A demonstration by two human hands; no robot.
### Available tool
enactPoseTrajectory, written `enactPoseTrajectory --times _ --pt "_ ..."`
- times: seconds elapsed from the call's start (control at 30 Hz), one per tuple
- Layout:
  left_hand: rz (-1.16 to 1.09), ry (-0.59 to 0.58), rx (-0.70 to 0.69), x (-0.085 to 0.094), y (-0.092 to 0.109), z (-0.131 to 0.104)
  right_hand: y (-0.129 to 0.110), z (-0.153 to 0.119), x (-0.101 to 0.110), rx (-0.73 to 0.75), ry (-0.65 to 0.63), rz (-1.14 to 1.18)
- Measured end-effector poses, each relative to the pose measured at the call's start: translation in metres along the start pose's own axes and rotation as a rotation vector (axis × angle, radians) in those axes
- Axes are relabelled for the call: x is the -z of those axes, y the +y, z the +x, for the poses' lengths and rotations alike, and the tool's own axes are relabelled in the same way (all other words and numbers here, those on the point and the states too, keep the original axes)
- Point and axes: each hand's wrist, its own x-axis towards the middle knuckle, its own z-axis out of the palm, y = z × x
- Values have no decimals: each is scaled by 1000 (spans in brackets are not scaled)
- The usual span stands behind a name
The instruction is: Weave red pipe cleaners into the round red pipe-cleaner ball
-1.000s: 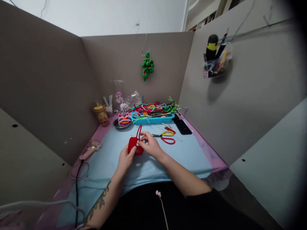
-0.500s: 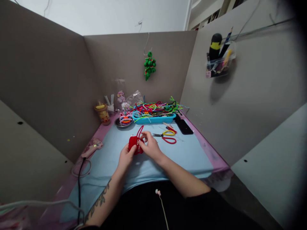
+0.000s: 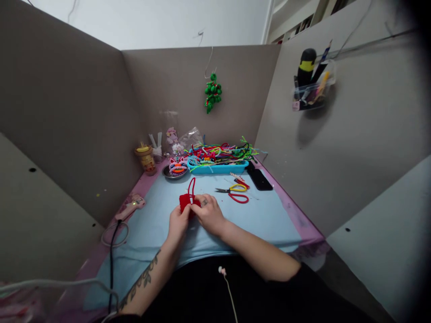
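A small red knitted piece is held up over the blue cloth, with a red cord loop rising from its top and a small white patch at its front. My left hand pinches its left and lower side, thumb on the front. From the right, my right hand grips the same piece, thumb close to the other thumb and fingers curled behind. The hands cover the piece's lower and right parts.
Scissors with yellow and red handles lie right of the hands. Behind stand a blue tray of colourful cords and a metal bowl. A black phone lies at right, a pink corded tool at left. Partitions enclose the table.
My right hand has come down from the cord onto the red piece, its fingers now curled more tightly. The cord loop stands more upright. The view has shifted slightly.
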Motion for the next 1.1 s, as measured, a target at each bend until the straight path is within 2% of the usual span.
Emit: enactPoseTrajectory --times 0.13,0.3,0.53,0.7,0.83,0.9,0.97,1.1 --pt "-34 1 72 5 2 1 4 2 -7 96 13 -38" --pt "-60 -65 128 7 7 3 13 2 -14 224 47 -85" --pt "-98 -128 153 6 10 4 24 -2 -13 294 78 -28" --pt "-173 -177 154 7 10 6 26 -6 -12 271 158 146" --pt "-216 -176 173 7 9 10 21 -4 -5 100 301 411" --pt "-231 -160 169 7 10 11 16 -3 -1 44 333 554" --pt "-226 -146 130 6 12 10 9 -3 1 66 299 657" --pt "-225 -147 83 3 16 7 -11 -9 5 184 150 776"
